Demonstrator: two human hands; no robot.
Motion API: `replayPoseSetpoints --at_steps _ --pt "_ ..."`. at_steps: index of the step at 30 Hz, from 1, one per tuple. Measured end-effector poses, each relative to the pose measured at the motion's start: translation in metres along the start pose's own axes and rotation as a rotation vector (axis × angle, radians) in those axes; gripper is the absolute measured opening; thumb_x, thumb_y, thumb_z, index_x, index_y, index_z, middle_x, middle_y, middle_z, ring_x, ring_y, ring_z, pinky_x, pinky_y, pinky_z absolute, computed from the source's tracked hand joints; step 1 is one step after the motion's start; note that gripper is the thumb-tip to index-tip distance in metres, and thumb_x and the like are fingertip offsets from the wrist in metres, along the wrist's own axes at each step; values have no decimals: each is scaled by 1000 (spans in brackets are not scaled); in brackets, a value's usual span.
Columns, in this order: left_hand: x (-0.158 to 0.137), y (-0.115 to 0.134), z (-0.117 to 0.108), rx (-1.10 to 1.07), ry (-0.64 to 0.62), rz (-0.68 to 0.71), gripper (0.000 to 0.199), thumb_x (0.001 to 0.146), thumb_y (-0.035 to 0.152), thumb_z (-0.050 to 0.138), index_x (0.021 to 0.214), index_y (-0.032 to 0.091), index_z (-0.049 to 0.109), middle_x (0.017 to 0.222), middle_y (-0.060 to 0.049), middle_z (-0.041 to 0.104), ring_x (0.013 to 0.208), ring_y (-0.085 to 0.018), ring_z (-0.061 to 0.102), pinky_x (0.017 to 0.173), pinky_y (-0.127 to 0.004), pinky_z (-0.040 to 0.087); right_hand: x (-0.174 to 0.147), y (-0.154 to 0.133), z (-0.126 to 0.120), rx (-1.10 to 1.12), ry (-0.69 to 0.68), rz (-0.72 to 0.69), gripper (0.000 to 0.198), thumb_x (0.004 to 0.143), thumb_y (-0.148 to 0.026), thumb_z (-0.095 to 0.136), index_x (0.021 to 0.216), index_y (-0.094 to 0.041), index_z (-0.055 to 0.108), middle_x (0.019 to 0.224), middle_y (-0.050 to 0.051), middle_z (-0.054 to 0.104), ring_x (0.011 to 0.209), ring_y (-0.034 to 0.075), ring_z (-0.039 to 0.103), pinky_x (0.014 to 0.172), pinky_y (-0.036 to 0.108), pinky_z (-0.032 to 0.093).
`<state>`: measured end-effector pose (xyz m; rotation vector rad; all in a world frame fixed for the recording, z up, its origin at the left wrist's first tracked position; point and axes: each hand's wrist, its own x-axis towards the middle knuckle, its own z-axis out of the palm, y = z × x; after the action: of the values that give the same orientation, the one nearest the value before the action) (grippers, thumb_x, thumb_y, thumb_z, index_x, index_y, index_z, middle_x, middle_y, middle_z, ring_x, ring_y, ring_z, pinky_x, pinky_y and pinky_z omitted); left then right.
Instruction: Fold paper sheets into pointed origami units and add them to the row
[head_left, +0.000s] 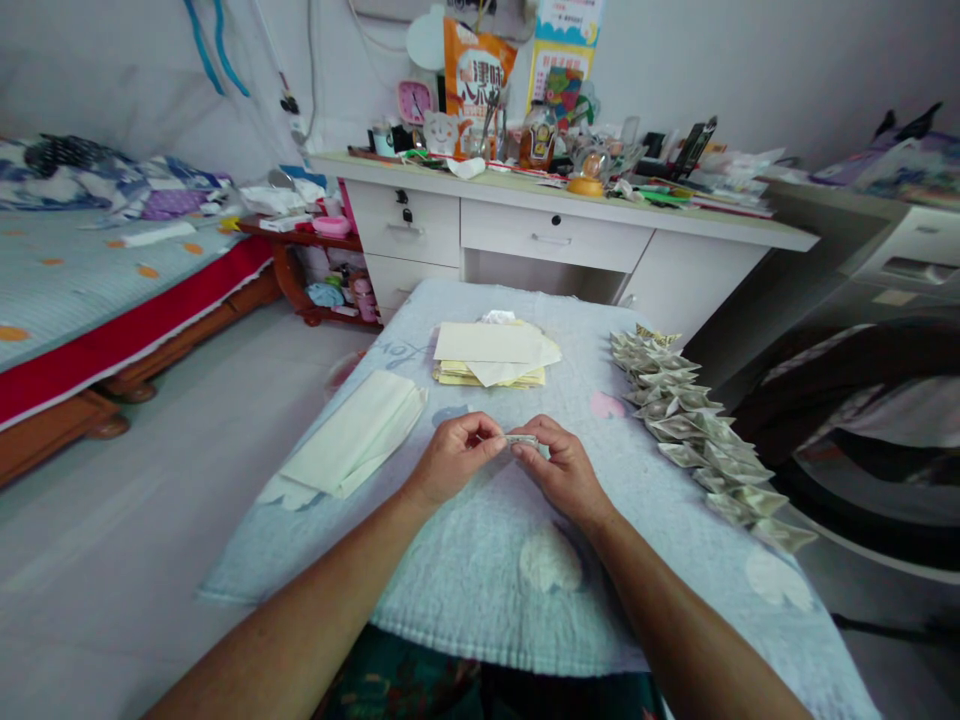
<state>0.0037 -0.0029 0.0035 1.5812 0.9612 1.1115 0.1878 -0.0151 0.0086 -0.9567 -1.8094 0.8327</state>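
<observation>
Between my two hands is a small folded strip of paper [522, 440], greyish with a printed look. My left hand [463, 450] pinches its left end with thumb and forefinger. At the other end, the fingers of my right hand [556, 462] close on it. Beyond the hands lies a stack of yellowish paper sheets [487, 345]. To the left rests a pile of pale greenish-white paper [356, 430]. A long row of folded paper pieces with pointed tips [697, 425] runs along the right side.
A light blue patterned cloth [465, 570] covers the table. Behind it stands a white desk [409, 225] crowded with jars, a bag and a pink clock [414, 101]. A bed [82, 270] is at left, a front-loading washing machine [900, 260] at right.
</observation>
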Motion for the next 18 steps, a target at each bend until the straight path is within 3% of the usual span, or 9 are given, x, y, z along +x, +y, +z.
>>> replayPoseSetpoints --at_steps 9,14,18 --pt "1 1 2 -13 -31 -28 16 80 29 62 75 15 58 70 2 54 67 -10 50 64 -21 40 -1 1 0 122 53 161 15 82 -32 65 85 -19 58 73 -2 54 69 12 48 67 24 39" --pt "1 -2 5 -44 -54 -58 26 75 30 68 94 16 59 89 -2 60 82 -14 56 67 -22 44 -1 1 1 111 31 161 15 81 -30 64 83 -19 53 75 -2 52 71 12 46 68 24 39" --pt "0 -1 6 -41 -91 -90 19 79 33 64 79 14 61 73 0 59 69 -12 54 65 -23 42 -1 -2 1 49 -1 138 18 80 -30 65 86 -20 52 76 -3 51 71 12 46 68 23 39"
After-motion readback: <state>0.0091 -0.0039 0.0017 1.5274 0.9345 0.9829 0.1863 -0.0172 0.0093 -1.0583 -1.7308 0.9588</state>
